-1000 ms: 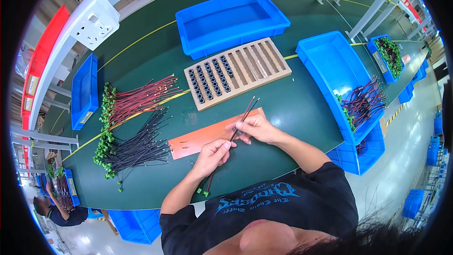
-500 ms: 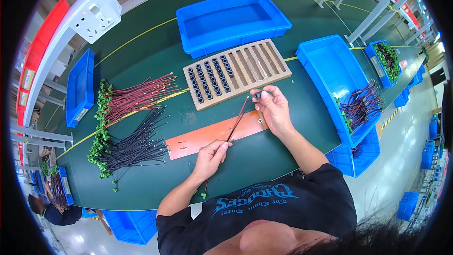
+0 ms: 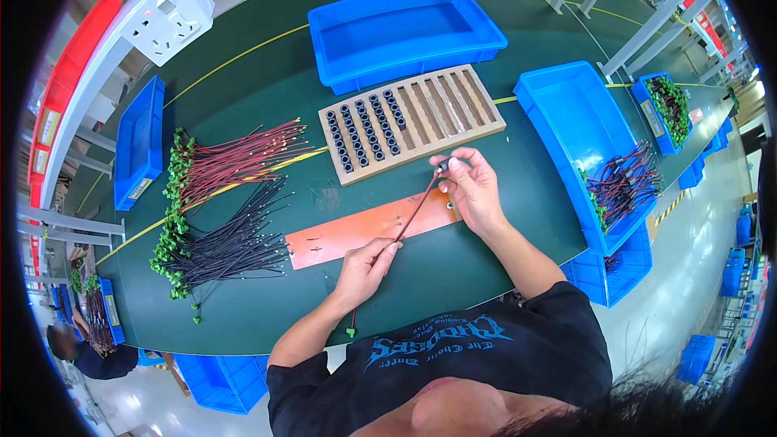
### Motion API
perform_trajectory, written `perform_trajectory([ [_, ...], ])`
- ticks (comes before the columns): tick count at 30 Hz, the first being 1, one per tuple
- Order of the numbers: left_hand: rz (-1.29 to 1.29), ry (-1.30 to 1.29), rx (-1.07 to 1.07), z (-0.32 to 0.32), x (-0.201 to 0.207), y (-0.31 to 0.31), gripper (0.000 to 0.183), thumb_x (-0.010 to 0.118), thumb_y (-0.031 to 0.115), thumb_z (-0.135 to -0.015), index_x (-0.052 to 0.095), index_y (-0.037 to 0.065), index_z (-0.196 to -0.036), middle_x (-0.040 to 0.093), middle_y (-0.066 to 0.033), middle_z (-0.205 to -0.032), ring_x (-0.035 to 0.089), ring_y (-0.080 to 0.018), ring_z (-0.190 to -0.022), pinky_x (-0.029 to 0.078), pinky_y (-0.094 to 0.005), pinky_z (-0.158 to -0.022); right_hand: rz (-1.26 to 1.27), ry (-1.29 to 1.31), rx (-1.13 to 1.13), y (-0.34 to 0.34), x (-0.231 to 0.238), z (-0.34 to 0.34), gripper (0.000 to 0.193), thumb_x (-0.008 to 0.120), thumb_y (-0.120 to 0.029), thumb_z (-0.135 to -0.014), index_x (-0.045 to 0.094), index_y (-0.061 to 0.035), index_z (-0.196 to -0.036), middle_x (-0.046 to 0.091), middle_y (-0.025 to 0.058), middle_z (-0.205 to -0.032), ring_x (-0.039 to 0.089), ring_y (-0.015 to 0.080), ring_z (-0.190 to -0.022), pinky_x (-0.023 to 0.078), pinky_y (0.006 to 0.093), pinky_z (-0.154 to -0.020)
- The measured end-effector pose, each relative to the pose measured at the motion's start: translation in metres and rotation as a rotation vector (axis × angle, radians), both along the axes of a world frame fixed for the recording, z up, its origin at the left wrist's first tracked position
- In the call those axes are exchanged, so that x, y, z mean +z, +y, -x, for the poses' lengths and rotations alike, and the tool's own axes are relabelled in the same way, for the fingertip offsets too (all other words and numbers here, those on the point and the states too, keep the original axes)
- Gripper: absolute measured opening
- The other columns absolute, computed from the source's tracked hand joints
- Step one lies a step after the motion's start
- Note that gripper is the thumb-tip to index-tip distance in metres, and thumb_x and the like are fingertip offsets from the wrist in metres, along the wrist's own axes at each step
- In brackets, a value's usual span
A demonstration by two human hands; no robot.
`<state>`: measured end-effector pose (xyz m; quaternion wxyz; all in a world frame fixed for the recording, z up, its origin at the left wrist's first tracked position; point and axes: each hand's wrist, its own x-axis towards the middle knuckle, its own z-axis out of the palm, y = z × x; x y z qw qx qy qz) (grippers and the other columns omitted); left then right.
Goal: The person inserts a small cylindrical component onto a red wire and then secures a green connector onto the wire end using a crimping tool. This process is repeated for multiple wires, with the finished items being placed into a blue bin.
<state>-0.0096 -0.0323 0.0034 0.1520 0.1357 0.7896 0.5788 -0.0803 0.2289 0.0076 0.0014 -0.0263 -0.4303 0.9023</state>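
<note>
My left hand (image 3: 368, 269) pinches a thin wire lead (image 3: 416, 212), dark red along the visible stretch. A small green connector (image 3: 350, 332) hangs at its lower end, below my wrist. Between the fingertips of my right hand (image 3: 477, 193) is a short black cylinder (image 3: 443, 166). The wire's upper end meets this cylinder; whether it has entered it I cannot tell. Both hands are above an orange strip (image 3: 348, 235). Just beyond them lies a slotted wooden rack (image 3: 430, 146), its left slots holding rows of black cylinders (image 3: 375, 129).
Red wires (image 3: 243, 163) and black wires (image 3: 235, 236) with green connectors are piled at the left. Blue bins stand at the back (image 3: 413, 67), left (image 3: 139, 142) and right (image 3: 560, 101); the right one holds assembled leads (image 3: 622, 182). Another person (image 3: 97, 358) is at far lower left.
The wire's tip has come up to the black cylinder in my right hand; before, a gap showed between them. My left hand has shifted slightly right.
</note>
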Motion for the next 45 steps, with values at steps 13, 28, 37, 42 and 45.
perform_trajectory([
  [13,-0.168,-0.349,-0.100,0.005,0.002,-0.007,0.029,0.053,0.027,-0.111,0.071,0.004,-0.113,0.053,0.0018,-0.065,0.047,-0.0061,-0.057,0.038,-0.0252,-0.052,-0.001,0.017,0.116,0.003,-0.001,-0.002,0.027,0.061,-0.018,-0.106,0.053,-0.0080,-0.130,0.070,0.0142,-0.112,0.068,0.0187,-0.095,0.053,0.0285,-0.070],
  [28,-0.242,-0.500,-0.109,0.008,0.001,-0.011,0.028,0.053,0.027,-0.111,0.070,0.004,-0.110,0.053,0.0027,-0.063,0.042,-0.0044,-0.053,0.033,-0.0229,-0.049,-0.185,0.057,0.095,0.000,0.008,-0.007,0.032,0.059,-0.019,-0.107,0.050,-0.0071,-0.136,0.068,0.0122,-0.115,0.073,0.0237,-0.100,0.058,0.0287,-0.066],
  [37,-0.205,-0.424,-0.121,0.003,0.004,-0.008,0.028,0.054,0.026,-0.111,0.070,0.004,-0.110,0.053,0.0027,-0.064,0.045,-0.0048,-0.057,0.036,-0.0236,-0.053,-0.114,-0.008,0.105,0.001,0.015,-0.007,0.036,0.058,-0.020,-0.108,0.046,-0.0075,-0.139,0.066,0.0140,-0.116,0.073,0.0239,-0.095,0.057,0.0279,-0.067],
  [42,-0.192,-0.418,-0.093,0.004,0.004,-0.008,0.028,0.054,0.026,-0.110,0.070,0.004,-0.109,0.053,0.0028,-0.063,0.045,-0.0047,-0.056,0.035,-0.0237,-0.052,-0.123,0.009,0.094,0.002,0.012,-0.007,0.033,0.056,-0.020,-0.109,0.046,-0.0088,-0.138,0.065,0.0143,-0.116,0.075,0.0266,-0.094,0.060,0.0295,-0.067],
  [45,-0.193,-0.423,-0.082,0.004,0.003,-0.008,0.028,0.054,0.025,-0.110,0.071,0.004,-0.108,0.053,0.0027,-0.062,0.045,-0.0045,-0.055,0.035,-0.0238,-0.051,-0.187,0.049,0.081,0.002,0.014,-0.007,0.033,0.056,-0.020,-0.109,0.045,-0.0069,-0.137,0.066,0.0149,-0.117,0.076,0.0272,-0.096,0.062,0.0302,-0.067],
])
